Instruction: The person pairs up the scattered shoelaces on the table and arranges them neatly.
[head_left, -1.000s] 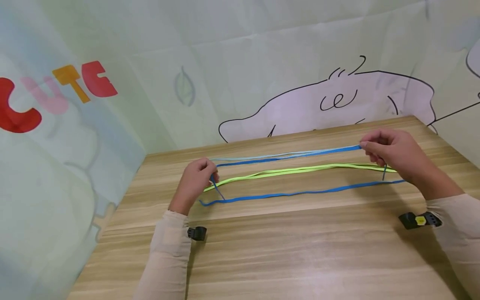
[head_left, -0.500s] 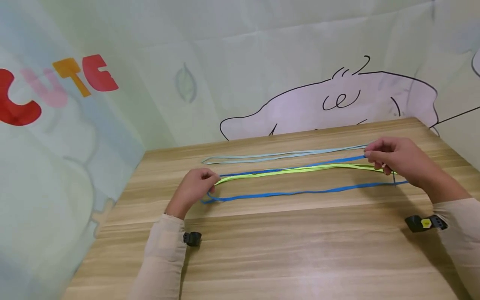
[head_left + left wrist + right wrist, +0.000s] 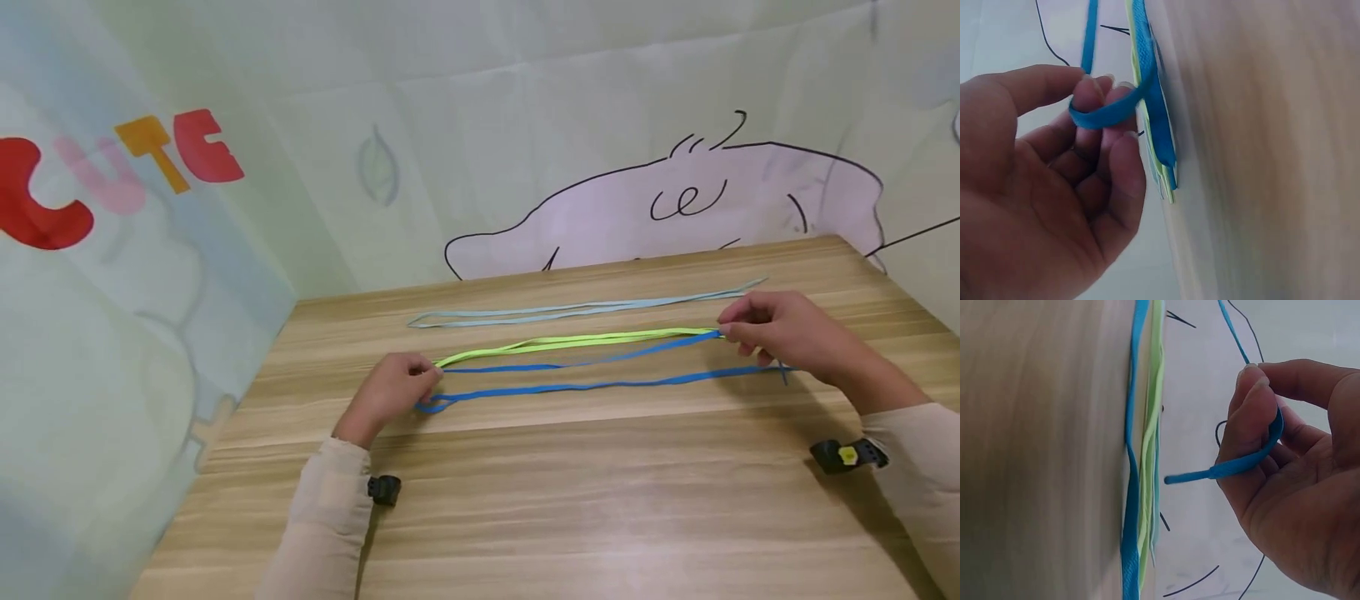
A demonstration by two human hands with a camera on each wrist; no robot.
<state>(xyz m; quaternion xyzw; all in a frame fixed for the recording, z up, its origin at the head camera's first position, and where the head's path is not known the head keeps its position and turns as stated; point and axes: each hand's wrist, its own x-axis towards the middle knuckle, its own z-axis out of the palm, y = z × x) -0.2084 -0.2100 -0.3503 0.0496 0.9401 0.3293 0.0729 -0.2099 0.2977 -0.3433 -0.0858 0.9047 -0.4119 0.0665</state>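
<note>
A blue flat shoelace is stretched between my two hands, its held strand just in front of a folded yellow-green shoelace. My left hand pinches it by thumb and fingertips; in the left wrist view, the lace loops over the fingers and down to the table. My right hand pinches the other end, with a short tip hanging free past the fingers. Nearer me, another strand of blue lace lies along the table. Behind the yellow-green one lies a folded light-blue shoelace.
The wooden table reaches back to a printed cloth backdrop with a cartoon and letters. Black wrist cameras sit at both sleeves.
Both hands have come toward me with the blue shoelace. Its held strand has passed from beside the light-blue shoelace, over the yellow-green one, to in front of it, and is lower.
</note>
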